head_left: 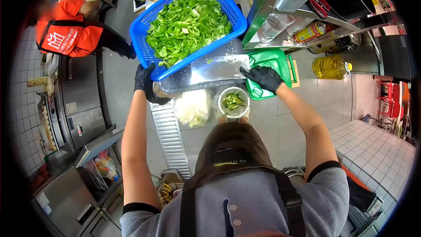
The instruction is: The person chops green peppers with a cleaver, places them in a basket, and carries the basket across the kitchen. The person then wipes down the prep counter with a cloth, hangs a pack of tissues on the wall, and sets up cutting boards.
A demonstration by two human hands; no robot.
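My left hand [147, 83], in a black glove, is closed at the left end of a grey, white-speckled work surface [175, 80]. It is close to the blue basket's lower corner; what its fingers hold is hidden. My right hand [264, 77], also gloved in black, has its fingertips closed at the right end of a shiny flat metal sheet [219, 68], whose kind I cannot make out. A blue perforated basket [137, 39] heaped with cut green leafy vegetables [188, 24] rests above the sheet. Under my right hand is a green plastic container [274, 61].
On the floor near my feet are a white tub [220, 105] with greens and a bag of pale vegetables [193, 107]. A large bottle of yellow oil [331, 68] stands right. A co-worker in an orange vest [72, 30] is at left. Steel shelving [263, 22] borders the right side.
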